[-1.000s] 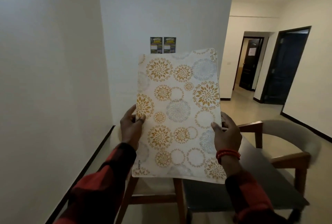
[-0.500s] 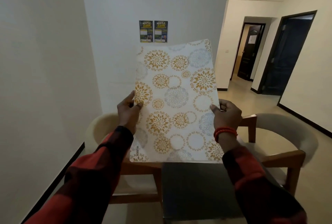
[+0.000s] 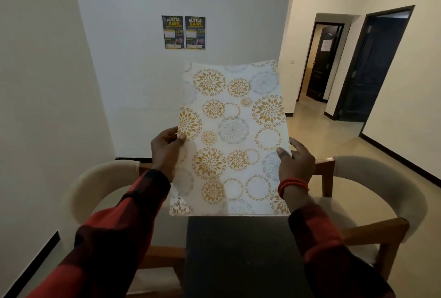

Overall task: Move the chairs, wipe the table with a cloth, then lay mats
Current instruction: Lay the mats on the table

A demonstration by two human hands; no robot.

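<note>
I have the mat [image 3: 232, 140] held up at centre frame, above the dark table [image 3: 238, 257]. My left hand [image 3: 165, 148] pinches its left edge and my right hand [image 3: 296, 161] grips the right edge. I judge the thin sheet could sag or land crooked if one hand lets go early. Its lower left corner reads "UBER", perhaps cut off; the two posters [image 3: 183, 32] at upper centre read "HUSTLE EARN".

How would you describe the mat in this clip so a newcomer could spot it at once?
Start at the dark table in the middle, flanked by two cream chairs. Above its far end, the left hand and right hand hold up the mat by its side edges. It is the only patterned thing: white with gold and grey floral circles.
</note>
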